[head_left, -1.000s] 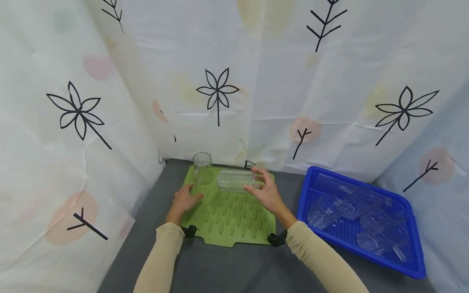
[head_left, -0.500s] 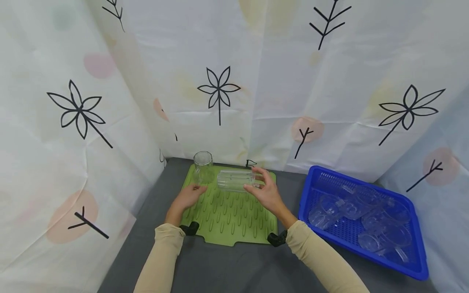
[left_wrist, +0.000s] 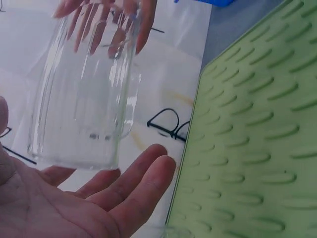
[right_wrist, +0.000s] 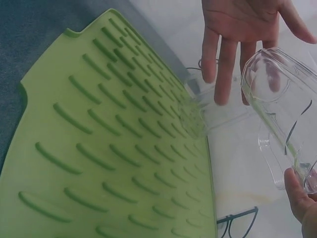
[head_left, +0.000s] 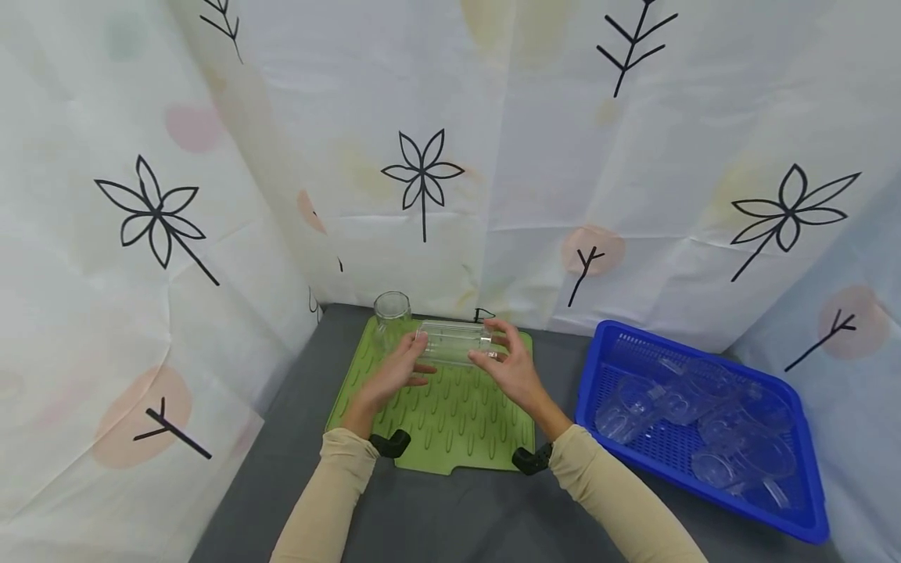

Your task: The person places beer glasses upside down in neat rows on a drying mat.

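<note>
An upright mug (head_left: 392, 313) stands at the green mat's (head_left: 457, 422) back left corner. The left hand (head_left: 396, 369), fingers extended, is at the base of a sideways mug (head_left: 450, 342), contact hard to tell; the right hand (head_left: 516, 371) grips its other end near the mat's back edge.
</note>
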`<state>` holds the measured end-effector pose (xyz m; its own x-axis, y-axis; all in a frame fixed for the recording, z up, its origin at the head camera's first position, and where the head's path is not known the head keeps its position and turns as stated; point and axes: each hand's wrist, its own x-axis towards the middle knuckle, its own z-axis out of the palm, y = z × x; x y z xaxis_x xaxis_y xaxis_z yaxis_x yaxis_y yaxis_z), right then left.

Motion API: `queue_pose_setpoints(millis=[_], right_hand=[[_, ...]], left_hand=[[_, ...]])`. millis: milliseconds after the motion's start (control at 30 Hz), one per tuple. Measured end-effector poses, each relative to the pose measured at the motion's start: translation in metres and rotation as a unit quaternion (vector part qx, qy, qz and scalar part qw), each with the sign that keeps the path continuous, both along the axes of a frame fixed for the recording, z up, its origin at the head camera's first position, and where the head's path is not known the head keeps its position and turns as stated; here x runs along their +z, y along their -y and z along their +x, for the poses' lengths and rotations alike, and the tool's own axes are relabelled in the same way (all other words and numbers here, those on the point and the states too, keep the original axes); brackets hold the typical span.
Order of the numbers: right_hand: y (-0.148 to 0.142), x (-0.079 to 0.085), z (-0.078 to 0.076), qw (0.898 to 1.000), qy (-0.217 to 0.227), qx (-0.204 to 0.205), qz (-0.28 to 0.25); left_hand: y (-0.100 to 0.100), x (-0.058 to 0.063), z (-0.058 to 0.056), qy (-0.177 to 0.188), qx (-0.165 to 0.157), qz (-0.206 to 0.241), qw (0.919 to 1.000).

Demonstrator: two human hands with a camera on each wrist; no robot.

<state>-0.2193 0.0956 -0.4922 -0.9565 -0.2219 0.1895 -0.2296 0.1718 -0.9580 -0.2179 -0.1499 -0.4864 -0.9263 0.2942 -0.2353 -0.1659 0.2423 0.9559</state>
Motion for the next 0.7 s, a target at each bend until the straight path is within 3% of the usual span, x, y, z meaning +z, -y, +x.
queue_pose_setpoints(millis=[200,433,633,700], right_hand=[[0.000,0.001,-0.001,1.000,-0.005,-0.006,0.003],[-0.003,0.001,0.000,1.000,-0.014,0.023,0.005],[-0.004,-0.001,0.000,0.999,0.005,0.031,0.026],[-0.003,0.005,0.003,0.999,0.012,0.034,0.025]], left_hand=[[-0.014,-0.005,-0.001,-0.013,0.060,0.057,0.9965],[-0.031,-0.012,-0.004,-0.060,0.115,0.164,0.9780],[-0.034,-0.012,-0.003,-0.099,0.140,0.176,0.9693],[-0.034,-0.011,-0.004,-0.109,0.142,0.175,0.9681]])
